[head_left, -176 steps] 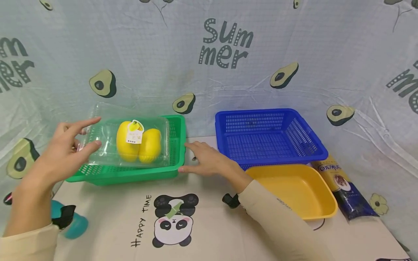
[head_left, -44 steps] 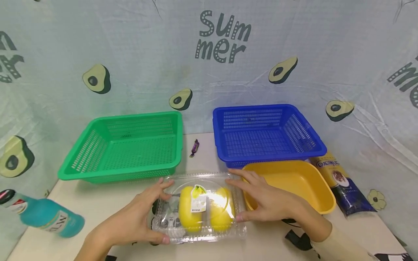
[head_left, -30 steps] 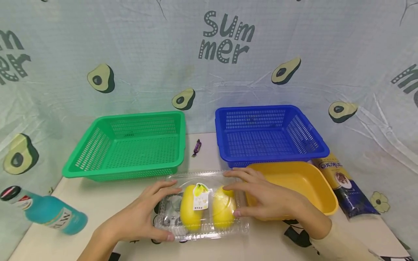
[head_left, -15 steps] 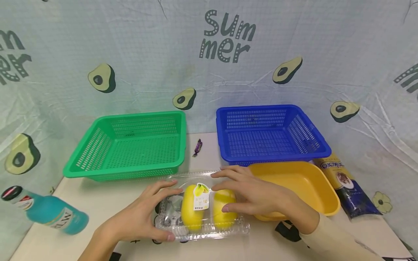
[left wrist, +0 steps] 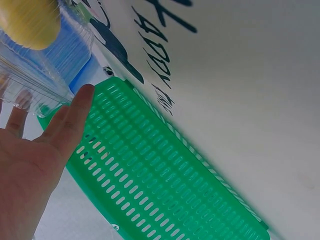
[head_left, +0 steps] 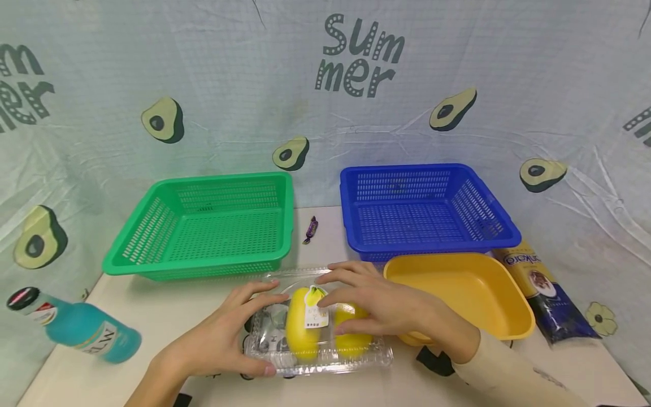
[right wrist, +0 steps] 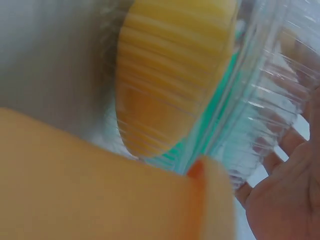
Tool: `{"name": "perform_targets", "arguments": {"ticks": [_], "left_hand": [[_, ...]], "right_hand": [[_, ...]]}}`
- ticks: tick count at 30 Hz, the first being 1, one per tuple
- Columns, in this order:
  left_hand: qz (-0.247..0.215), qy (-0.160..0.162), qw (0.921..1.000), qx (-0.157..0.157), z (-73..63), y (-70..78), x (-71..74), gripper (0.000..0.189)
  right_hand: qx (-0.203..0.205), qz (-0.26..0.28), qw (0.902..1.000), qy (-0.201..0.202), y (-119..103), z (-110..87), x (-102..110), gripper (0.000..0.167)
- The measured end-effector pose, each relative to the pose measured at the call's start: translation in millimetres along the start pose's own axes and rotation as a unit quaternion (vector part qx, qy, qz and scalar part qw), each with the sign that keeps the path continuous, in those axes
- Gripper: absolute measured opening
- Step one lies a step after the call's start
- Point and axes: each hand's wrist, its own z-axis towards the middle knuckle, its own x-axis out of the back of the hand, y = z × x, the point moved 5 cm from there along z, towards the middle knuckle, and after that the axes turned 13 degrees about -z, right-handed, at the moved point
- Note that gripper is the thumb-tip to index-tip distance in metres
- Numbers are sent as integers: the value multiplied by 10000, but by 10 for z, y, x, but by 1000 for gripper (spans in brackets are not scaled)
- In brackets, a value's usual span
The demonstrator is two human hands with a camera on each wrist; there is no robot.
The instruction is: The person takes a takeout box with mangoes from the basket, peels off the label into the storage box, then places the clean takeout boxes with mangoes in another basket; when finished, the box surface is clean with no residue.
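Note:
A clear plastic box (head_left: 325, 368) sits on the table with two yellow mangoes (head_left: 300, 333) inside and a white fruit tag (head_left: 315, 316) in front of the left mango. My left hand (head_left: 216, 336) grips the box's left end, thumb at the front corner and fingers towards the back. My right hand (head_left: 386, 302) lies over the right part of the lid, fingers spread and partly hiding the right mango. In the left wrist view the left fingertips (left wrist: 82, 95) reach right at the box edge. The right wrist view shows the right palm (right wrist: 285, 205) beside the box wall.
Behind the box stand a green basket (head_left: 213, 268) and a blue basket (head_left: 432, 249), with a purple-wrapped candy (head_left: 311, 230) between them. A yellow tray (head_left: 468, 288) is close to my right forearm. A gold-and-blue packet (head_left: 546, 299) lies far right, a teal bottle (head_left: 91, 328) far left.
The box came out of the green basket onto the table in front. Lately my right hand has slid leftwards from its right edge over the lid; my left hand stays put.

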Motion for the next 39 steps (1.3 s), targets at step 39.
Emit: {"name": "perform_targets", "arguments": {"ticks": [39], "left_hand": [[-59, -84, 9999, 85, 31, -14, -37, 97]], "right_hand": [[305, 270, 9963, 751, 2, 171, -108, 10]]}}
